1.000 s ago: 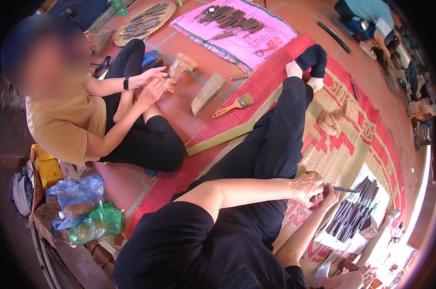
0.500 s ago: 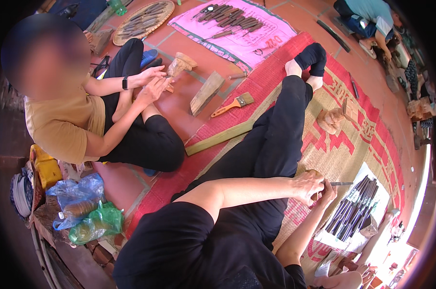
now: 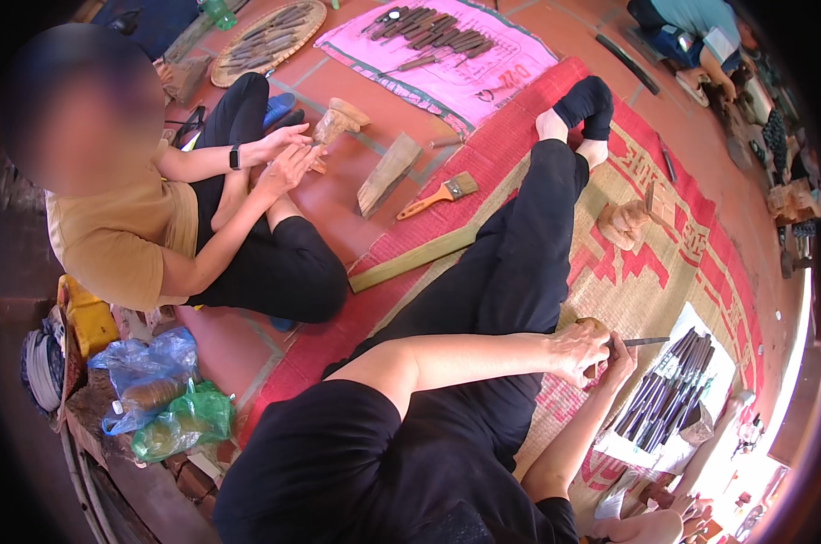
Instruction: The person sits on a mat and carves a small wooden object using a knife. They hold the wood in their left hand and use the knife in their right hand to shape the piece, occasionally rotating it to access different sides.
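Head view: tool work on a wooden piece [image 3: 593, 325] seemed in hand, next calling for a steady hold, the left hand [image 3: 579, 354] curled around it above the mat [image 3: 615, 304], outside the white sheet's [image 3: 721, 368] left edge, forearm near level, while the right hand [image 3: 620, 364], forearm slanting up, gripped a slim dark tool [image 3: 647, 342].

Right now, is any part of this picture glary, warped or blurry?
Head view: glare washes out the lower right, beyond the dark tools laid on white. Head view: the fisheye bows the right edge of the mat, and the corners are black. Head view: the neighbour's head is blurred out, while the left hand, right hand and thin tool look fairly clear.
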Available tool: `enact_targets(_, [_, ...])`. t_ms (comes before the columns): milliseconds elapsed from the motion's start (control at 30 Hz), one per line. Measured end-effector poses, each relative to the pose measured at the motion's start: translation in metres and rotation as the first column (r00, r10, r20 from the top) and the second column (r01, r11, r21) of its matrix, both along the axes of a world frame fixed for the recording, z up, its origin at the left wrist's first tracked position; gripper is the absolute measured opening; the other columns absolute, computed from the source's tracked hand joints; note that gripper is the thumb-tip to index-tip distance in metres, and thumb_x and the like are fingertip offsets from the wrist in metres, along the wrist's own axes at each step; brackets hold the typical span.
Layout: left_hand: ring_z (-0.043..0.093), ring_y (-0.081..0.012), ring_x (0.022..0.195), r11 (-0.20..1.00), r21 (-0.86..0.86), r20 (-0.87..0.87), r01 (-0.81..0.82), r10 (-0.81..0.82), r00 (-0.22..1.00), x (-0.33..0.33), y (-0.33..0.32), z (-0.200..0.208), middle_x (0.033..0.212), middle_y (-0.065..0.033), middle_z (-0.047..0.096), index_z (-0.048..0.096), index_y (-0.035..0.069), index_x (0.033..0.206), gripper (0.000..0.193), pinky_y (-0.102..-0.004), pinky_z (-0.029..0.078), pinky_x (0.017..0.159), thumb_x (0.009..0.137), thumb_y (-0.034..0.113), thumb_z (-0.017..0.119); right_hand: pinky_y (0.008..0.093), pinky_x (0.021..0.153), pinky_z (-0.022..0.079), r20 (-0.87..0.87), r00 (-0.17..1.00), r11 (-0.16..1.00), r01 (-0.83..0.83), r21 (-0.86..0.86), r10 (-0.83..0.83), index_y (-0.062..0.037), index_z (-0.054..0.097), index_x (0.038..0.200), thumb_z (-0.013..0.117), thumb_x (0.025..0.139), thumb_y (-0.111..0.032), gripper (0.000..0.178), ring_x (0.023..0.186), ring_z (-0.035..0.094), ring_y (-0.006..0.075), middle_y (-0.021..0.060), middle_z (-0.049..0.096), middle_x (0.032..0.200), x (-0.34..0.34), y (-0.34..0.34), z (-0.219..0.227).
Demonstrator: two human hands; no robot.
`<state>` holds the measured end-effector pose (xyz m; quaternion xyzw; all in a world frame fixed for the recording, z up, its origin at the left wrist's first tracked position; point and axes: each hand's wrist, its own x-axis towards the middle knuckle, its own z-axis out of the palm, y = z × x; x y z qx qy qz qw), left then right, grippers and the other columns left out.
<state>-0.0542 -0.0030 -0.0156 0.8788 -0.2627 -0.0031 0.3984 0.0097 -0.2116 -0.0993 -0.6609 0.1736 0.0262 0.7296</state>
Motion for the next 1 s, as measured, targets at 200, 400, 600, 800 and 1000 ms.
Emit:
enact_targets(200, [0.056, -0.0364, 0.095, 1.0, -0.022, -0.036, 0.017, -0.018, 0.999, 0.0, 0.003, 0.009, 0.106, -0.0182, 0.052, 0.063, 0.001, 0.097, 0.048, -0.0428, 0.054, 0.071, 0.06, 0.027, 0.078, 0.0212, 0.049, 0.043, 0.034, 0.989, 0.978, 0.15, -0.143, -0.146, -0.0029, 0.062, 0.084, 0.065, 0.081, -0.002, 0.005, 0.058, 0.058, 0.0101, 0.0059, 0.065, 0.073, 0.014, -0.012, -0.013])
enact_targets(400, [0.056, -0.0361, 0.095, 0.999, -0.033, -0.056, -0.006, 0.004, 0.998, 0.003, 0.001, -0.001, 0.105, -0.0179, 0.052, 0.063, 0.001, 0.098, 0.049, -0.0429, 0.054, 0.071, 0.059, 0.027, 0.079, 0.022, 0.048, 0.041, 0.026, 0.999, 0.996, 0.031, -0.086, -0.028, -0.0029, 0.063, 0.08, 0.066, 0.077, 0.002, 0.007, 0.053, 0.055, 0.0111, 0.0043, 0.062, 0.07, 0.008, 0.015, -0.002])
enact_targets(600, [0.055, -0.0353, 0.095, 0.999, -0.016, -0.059, 0.046, -0.047, 0.997, 0.002, 0.005, 0.008, 0.105, -0.0174, 0.052, 0.062, 0.001, 0.098, 0.049, -0.0429, 0.053, 0.07, 0.06, 0.026, 0.079, 0.0209, 0.047, 0.039, 0.043, 0.995, 0.972, 0.095, -0.215, -0.088, -0.0037, 0.062, 0.078, 0.067, 0.075, -0.001, 0.006, 0.05, 0.051, 0.0096, 0.0038, 0.061, 0.066, 0.015, 0.0, -0.008])
enact_targets(800, [0.055, -0.0345, 0.095, 1.0, -0.021, -0.079, 0.019, -0.021, 0.997, 0.001, 0.006, 0.006, 0.105, -0.0171, 0.052, 0.062, 0.001, 0.098, 0.049, -0.0429, 0.053, 0.071, 0.059, 0.026, 0.079, 0.0217, 0.055, 0.047, 0.001, 0.992, 0.977, 0.126, -0.173, -0.128, -0.0028, 0.063, 0.085, 0.07, 0.075, -0.005, 0.012, 0.061, 0.059, 0.0135, 0.0059, 0.064, 0.074, 0.013, 0.007, 0.01])
enact_targets(1000, [0.055, -0.0345, 0.094, 0.998, -0.05, -0.051, 0.034, -0.037, 0.998, 0.001, 0.004, 0.008, 0.104, -0.0167, 0.052, 0.062, 0.001, 0.098, 0.048, -0.0433, 0.053, 0.07, 0.06, 0.026, 0.078, 0.0224, 0.051, 0.045, 0.026, 0.997, 0.971, 0.078, -0.228, -0.074, -0.0021, 0.065, 0.088, 0.068, 0.076, -0.002, 0.012, 0.058, 0.058, 0.013, 0.0063, 0.065, 0.075, 0.016, -0.019, -0.015])
